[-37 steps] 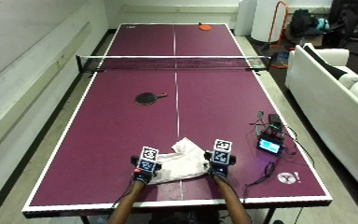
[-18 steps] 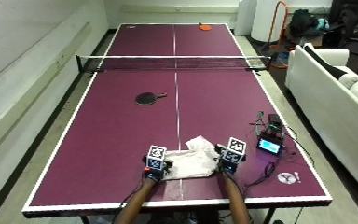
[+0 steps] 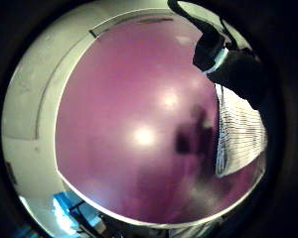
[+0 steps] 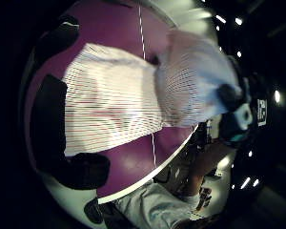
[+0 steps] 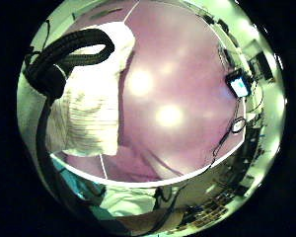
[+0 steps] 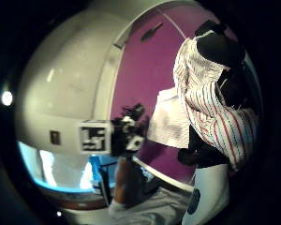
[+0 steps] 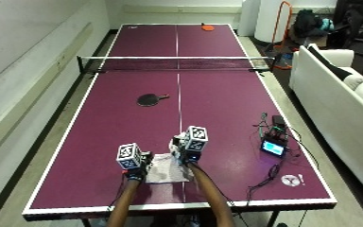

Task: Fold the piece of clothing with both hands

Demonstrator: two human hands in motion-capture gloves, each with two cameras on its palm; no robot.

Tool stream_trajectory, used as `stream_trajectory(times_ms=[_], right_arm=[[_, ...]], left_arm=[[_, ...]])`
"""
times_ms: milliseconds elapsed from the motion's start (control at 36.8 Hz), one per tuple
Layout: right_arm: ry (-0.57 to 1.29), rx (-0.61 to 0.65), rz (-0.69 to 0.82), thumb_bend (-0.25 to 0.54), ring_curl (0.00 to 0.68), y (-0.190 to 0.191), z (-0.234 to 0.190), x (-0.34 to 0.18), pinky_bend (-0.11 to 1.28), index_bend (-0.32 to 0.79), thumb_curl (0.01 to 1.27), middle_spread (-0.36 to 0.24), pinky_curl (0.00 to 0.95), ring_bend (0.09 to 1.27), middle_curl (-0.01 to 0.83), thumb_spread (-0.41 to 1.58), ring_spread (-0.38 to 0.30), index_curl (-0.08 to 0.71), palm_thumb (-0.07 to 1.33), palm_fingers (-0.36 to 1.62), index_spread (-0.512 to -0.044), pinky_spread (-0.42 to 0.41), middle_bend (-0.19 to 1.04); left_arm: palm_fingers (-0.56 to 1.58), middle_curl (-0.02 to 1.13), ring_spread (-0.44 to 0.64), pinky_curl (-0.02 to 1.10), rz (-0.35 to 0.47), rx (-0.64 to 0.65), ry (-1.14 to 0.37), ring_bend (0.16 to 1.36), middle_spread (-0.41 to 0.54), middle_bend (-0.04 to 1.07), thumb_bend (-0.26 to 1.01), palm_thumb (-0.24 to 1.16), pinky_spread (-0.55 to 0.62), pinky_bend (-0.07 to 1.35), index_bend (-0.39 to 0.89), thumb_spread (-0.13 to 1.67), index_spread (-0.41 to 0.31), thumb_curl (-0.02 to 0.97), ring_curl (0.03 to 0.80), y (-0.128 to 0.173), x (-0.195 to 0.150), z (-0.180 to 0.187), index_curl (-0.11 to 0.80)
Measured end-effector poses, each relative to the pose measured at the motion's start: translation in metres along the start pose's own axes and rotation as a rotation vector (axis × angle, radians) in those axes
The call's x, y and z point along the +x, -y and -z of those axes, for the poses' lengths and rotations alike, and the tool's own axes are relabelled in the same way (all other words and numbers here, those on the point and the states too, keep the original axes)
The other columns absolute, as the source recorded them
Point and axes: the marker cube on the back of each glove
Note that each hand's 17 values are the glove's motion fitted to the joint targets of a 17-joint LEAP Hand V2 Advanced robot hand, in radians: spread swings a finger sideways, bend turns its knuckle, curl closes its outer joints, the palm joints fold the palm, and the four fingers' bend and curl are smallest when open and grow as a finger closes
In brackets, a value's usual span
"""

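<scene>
Garment [image 7: 168, 168] partly hidden under both hands; small device [image 7: 274, 147] screen unreadable

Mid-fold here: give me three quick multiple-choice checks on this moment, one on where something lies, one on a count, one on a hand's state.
1. Where does the black paddle lie?
A. on the near half, left of the centre line
B. beyond the net
C. on the cloth

2. How many paddles are on the table?
A. one
B. two
C. four

3. What is the right hand doing?
A. lying flat on bare table
B. gripping the striped cloth
C. holding a paddle

Answers: 1 A, it lies before the net; 2 B, a black one and an orange paddle; 3 B, its thumb-side palm view shows cloth bunched around black fingers.
</scene>
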Motion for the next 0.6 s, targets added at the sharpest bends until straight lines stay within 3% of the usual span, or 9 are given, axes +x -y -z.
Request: stream_trajectory(times_ms=[109, 190, 299, 380, 462, 543, 598], right_arm=[[-0.145, -0.069, 0.075, -0.023, 0.488, 0.008, -0.041, -0.043, 0.52, 0.01, 0.46, -0.265, 0.388, 0.86, 0.485, 0.81, -0.260, 0.121, 1.00, 1.05, -0.354, -0.241, 0.47], [-0.180, -0.145, 0.109, -0.024, 0.486, 0.011, -0.075, -0.064, 0.52, 0.00, 0.48, -0.267, 0.388, 0.86, 0.484, 0.79, -0.261, 0.108, 1.00, 1.05, -0.349, -0.242, 0.47], [-0.149, -0.185, 0.174, -0.028, 0.490, 0.015, -0.102, -0.076, 0.53, -0.03, 0.49, -0.269, 0.391, 0.87, 0.481, 0.78, -0.264, 0.080, 0.99, 1.02, -0.348, -0.240, 0.46], [-0.098, -0.233, 0.227, -0.040, 0.499, 0.007, -0.105, -0.072, 0.52, -0.03, 0.50, -0.269, 0.396, 0.90, 0.476, 0.79, -0.268, 0.064, 0.96, 0.91, -0.344, -0.199, 0.43], [-0.038, -0.196, 0.299, -0.059, 0.506, 0.003, -0.096, -0.058, 0.51, -0.01, 0.47, -0.241, 0.404, 0.91, 0.460, 0.90, -0.262, 0.060, 0.87, 0.76, -0.336, -0.126, 0.37], [-0.015, -0.135, 0.336, -0.064, 0.479, 0.000, -0.081, -0.041, 0.55, 0.03, 0.43, -0.206, 0.402, 0.85, 0.443, 0.98, -0.226, 0.056, 0.78, 0.67, -0.333, -0.076, 0.32], [-0.018, -0.158, 0.279, -0.053, 0.464, -0.010, -0.066, -0.027, 0.56, 0.05, 0.42, -0.187, 0.399, 0.80, 0.437, 1.03, -0.202, 0.059, 0.75, 0.64, -0.330, -0.044, 0.30]], left_arm=[[0.61, 0.31, -0.08, 0.41, 0.021, 0.059, -0.015, 0.59, -0.153, 0.16, 0.08, 0.35, 0.16, 0.31, 0.15, 1.58, -0.159, 0.188, 0.370, 0.009, -0.045, -0.004, 0.383], [0.61, 0.31, -0.08, 0.41, 0.034, 0.076, 0.002, 0.59, -0.155, 0.16, 0.09, 0.37, 0.17, 0.30, 0.15, 1.57, -0.159, 0.196, 0.371, -0.009, -0.058, 0.011, 0.381], [0.61, 0.31, -0.08, 0.41, 0.043, 0.109, 0.052, 0.59, -0.153, 0.15, 0.10, 0.38, 0.18, 0.29, 0.15, 1.57, -0.159, 0.204, 0.370, -0.010, -0.073, 0.005, 0.378], [0.61, 0.31, -0.08, 0.41, 0.034, 0.119, 0.074, 0.59, -0.153, 0.15, 0.11, 0.39, 0.18, 0.29, 0.15, 1.57, -0.158, 0.208, 0.368, -0.011, -0.074, 0.005, 0.378], [0.61, 0.31, -0.08, 0.41, 0.026, 0.130, 0.081, 0.59, -0.153, 0.15, 0.11, 0.40, 0.19, 0.28, 0.15, 1.57, -0.158, 0.214, 0.367, -0.010, -0.067, 0.008, 0.377], [0.61, 0.31, -0.08, 0.41, 0.018, 0.134, 0.092, 0.59, -0.153, 0.15, 0.11, 0.40, 0.19, 0.28, 0.15, 1.56, -0.157, 0.218, 0.366, -0.011, -0.059, 0.014, 0.376], [0.61, 0.31, -0.08, 0.41, 0.011, 0.147, 0.101, 0.59, -0.153, 0.15, 0.11, 0.41, 0.20, 0.28, 0.15, 1.56, -0.157, 0.223, 0.365, -0.009, -0.054, 0.015, 0.375]])
